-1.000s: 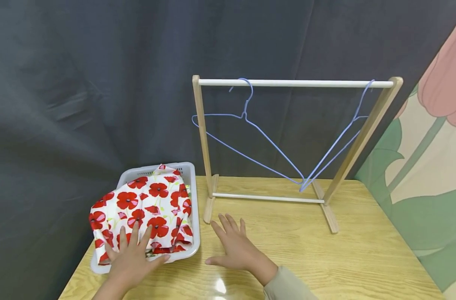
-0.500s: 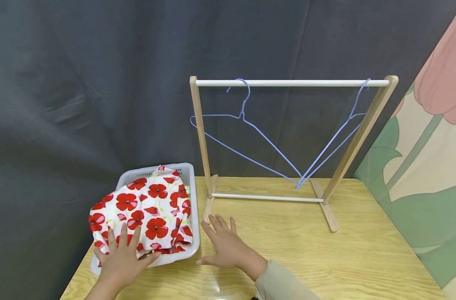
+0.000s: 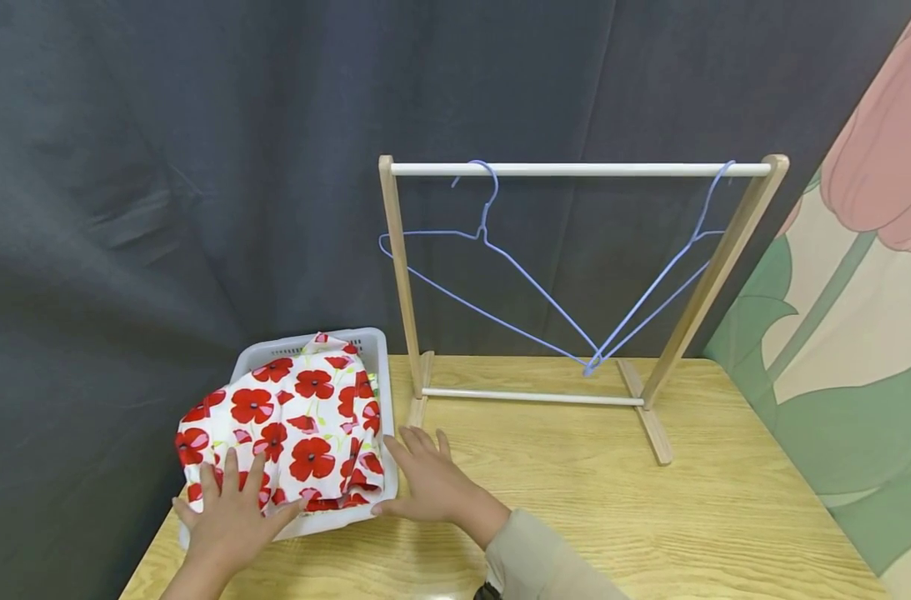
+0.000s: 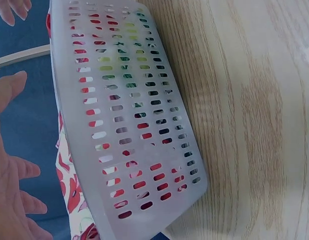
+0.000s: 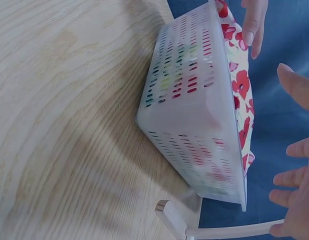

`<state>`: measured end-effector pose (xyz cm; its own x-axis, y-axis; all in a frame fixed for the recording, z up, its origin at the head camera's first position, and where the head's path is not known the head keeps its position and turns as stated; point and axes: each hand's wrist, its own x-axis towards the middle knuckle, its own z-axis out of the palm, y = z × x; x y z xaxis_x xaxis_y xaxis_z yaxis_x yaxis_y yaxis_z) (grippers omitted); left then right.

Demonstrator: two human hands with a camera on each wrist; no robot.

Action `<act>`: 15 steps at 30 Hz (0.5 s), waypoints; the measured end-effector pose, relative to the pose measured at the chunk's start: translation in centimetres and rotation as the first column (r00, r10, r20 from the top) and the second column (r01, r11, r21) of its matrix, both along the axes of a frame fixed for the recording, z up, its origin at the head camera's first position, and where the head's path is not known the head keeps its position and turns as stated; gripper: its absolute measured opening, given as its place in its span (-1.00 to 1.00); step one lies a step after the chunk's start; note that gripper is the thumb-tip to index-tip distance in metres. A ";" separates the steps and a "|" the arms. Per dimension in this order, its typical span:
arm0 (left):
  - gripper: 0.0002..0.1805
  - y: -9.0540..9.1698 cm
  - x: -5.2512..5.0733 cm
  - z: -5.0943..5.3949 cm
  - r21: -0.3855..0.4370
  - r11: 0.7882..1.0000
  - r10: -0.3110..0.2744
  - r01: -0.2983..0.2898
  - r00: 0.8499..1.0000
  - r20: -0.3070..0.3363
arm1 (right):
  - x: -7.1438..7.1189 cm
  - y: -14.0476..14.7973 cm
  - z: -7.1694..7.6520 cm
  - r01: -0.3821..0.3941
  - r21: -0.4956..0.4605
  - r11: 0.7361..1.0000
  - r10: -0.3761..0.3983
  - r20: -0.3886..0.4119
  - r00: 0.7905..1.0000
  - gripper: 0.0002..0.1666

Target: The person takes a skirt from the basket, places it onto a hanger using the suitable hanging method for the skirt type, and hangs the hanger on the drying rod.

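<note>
White cloth with red poppies (image 3: 305,417) lies heaped in a white plastic basket (image 3: 386,358) at the left of the table. Over the basket's front left part is my left hand (image 3: 230,517), fingers spread and holding nothing. My right hand (image 3: 432,487) hovers by the basket's front right corner, its fingers loosely extended and nothing in it. Both wrist views show a gap between each hand and the slotted basket (image 4: 124,110). Green and yellow bits show through the slots, under the poppy cloth (image 5: 239,85).
Right of the basket stands a small wooden rack (image 3: 698,283) with a white top rail (image 3: 575,169). Two blue hangers hang from it, a left hanger (image 3: 538,287) and a right hanger (image 3: 650,292). A dark curtain (image 3: 200,167) is behind; the table (image 3: 575,517) is wood-grained.
My right hand has moved left, from beside the rack's left foot to the basket's right corner. My left hand has shifted slightly left and down. The basket and cloth look unmoved.
</note>
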<state>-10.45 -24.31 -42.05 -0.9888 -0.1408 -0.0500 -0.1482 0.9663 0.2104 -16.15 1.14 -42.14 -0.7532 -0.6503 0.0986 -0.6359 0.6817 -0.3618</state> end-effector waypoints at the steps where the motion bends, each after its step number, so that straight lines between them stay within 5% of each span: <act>1: 0.15 -0.1 0.0 -0.1 -0.001 1.000 0.002 -0.002 1.000 -0.001 | -0.1 -0.1 0.0 0.001 -0.005 1.000 -0.001 0.006 1.000 0.01; 15: 0.18 -0.9 -0.5 0.0 0.007 1.000 0.021 -0.021 1.000 -0.009 | -0.8 -1.5 -0.1 -0.020 -0.022 1.000 0.021 0.020 1.000 -0.07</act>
